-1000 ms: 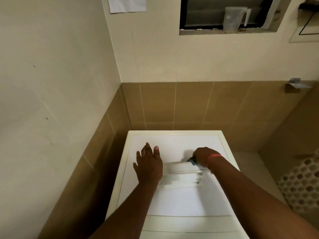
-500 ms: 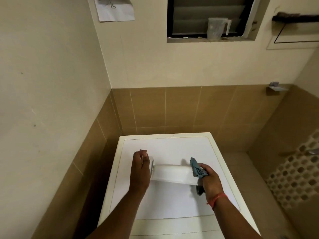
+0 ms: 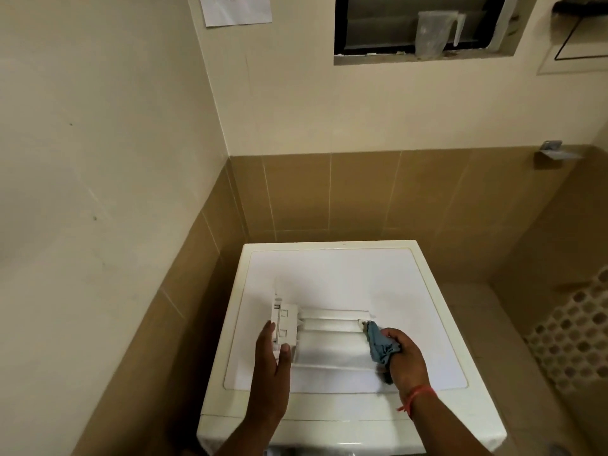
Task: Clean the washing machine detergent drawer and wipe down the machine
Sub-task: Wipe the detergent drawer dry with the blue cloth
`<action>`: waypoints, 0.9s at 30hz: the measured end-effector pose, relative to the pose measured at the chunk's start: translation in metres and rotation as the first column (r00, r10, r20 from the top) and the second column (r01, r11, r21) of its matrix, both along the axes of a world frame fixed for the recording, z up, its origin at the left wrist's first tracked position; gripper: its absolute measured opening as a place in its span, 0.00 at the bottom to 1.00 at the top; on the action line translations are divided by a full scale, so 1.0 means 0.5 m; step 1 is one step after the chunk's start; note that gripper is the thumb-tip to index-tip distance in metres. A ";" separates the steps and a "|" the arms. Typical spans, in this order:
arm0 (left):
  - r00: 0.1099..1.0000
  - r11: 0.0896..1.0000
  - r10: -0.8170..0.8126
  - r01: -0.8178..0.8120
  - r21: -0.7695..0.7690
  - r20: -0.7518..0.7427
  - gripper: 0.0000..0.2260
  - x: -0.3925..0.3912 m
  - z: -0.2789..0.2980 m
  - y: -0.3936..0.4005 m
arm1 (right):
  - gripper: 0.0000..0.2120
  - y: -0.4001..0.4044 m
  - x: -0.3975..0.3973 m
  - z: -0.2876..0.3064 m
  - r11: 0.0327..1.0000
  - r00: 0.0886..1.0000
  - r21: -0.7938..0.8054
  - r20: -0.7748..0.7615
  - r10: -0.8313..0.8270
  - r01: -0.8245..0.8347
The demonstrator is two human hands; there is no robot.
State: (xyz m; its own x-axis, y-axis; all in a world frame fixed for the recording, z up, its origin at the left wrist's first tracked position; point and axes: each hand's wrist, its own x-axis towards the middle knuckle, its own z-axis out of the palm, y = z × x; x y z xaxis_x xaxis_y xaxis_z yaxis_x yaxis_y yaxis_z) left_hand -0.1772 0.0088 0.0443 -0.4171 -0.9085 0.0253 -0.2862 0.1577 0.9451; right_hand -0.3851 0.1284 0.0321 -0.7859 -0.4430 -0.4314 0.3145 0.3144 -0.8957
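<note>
One washing machine (image 3: 348, 274) stands in the corner. One white detergent drawer (image 3: 329, 337) lies across its top. One blue cloth (image 3: 380, 343) is at the drawer's right end. Two hands are in view: one left hand (image 3: 271, 360) at the drawer's left end and one right hand (image 3: 406, 360) holding the cloth. One red thread band (image 3: 418, 394) circles the right wrist. One clear plastic jug (image 3: 434, 31) sits on the single window ledge. One sheet of paper (image 3: 238, 9) hangs on the wall.

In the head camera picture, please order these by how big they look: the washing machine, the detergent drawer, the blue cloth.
1. washing machine
2. detergent drawer
3. blue cloth, partly hidden in the right hand, so its full size is unsure.
</note>
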 end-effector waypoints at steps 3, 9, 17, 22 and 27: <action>1.000 0.999 0.010 -0.009 0.049 -0.007 0.26 0.006 -0.008 0.014 | 0.22 0.000 0.002 -0.002 1.000 1.000 -0.019 -0.002 0.001 -0.001; 0.996 0.996 0.084 -0.085 0.034 0.028 0.25 0.012 0.006 -0.025 | 0.17 -0.021 -0.013 0.098 0.961 0.968 -0.123 -0.008 -0.252 0.249; 0.993 0.992 0.022 -0.036 0.121 0.114 0.22 -0.051 0.053 -0.173 | 0.15 -0.229 0.098 0.173 0.939 0.884 0.196 -0.328 0.333 -0.282; 0.994 0.944 -0.053 0.081 0.320 -0.095 0.25 -0.087 0.036 -0.198 | 0.23 -0.307 0.199 0.100 0.646 0.215 0.651 -0.619 0.755 -0.398; 1.000 0.948 0.001 -0.003 0.320 0.006 0.37 -0.105 0.000 -0.197 | 0.23 -0.256 0.223 0.085 0.708 0.236 0.576 -0.682 0.692 -0.410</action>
State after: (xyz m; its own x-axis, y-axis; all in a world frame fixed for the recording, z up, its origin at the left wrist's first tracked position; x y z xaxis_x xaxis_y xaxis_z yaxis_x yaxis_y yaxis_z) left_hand -0.2295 -0.0897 0.0444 -0.4142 -0.8695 -0.2692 -0.2921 -0.1531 0.9441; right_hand -0.2735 0.0006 0.0745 -0.3843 -0.9191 0.0871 -0.8438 0.3114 -0.4371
